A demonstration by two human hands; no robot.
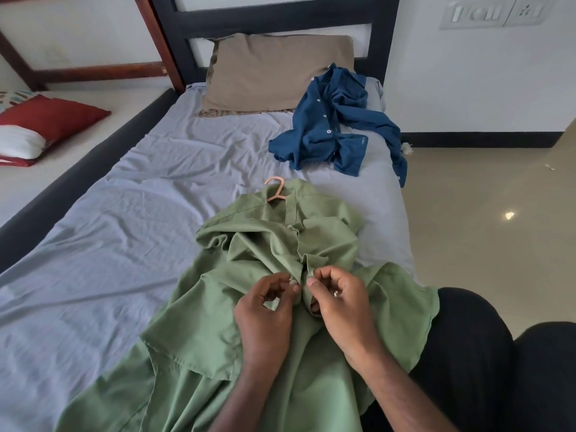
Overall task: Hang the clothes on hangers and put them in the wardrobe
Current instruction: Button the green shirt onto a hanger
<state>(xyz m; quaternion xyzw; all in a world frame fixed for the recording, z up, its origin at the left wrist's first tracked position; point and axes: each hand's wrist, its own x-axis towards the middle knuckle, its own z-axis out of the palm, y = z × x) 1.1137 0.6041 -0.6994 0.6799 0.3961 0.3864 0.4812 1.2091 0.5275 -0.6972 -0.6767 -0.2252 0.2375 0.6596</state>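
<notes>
Green shirt (265, 307) lies on the bed (109, 213) w/ a pink hanger (276, 190) hook poking from its collar; left hand (265, 310) & right hand (338, 302) each pinch the front placket at mid-shirt, grip clamped on cloth; blue shirt (333, 123) crumpled beyond the green shirt, nr the tan pillow (271, 73).

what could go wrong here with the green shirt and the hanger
1. Both hands, left and right, pinch the green shirt at its placket, seemingly buttoning it; the bunched cloth there could lead to a mismatched button.
2. Only the hanger hook shows at the collar, so the shoulders may sit unevenly and slip when lifted.
3. The blue shirt lies crumpled by the bed's edge, one sleeve hanging over, and might slide to the floor.
</notes>
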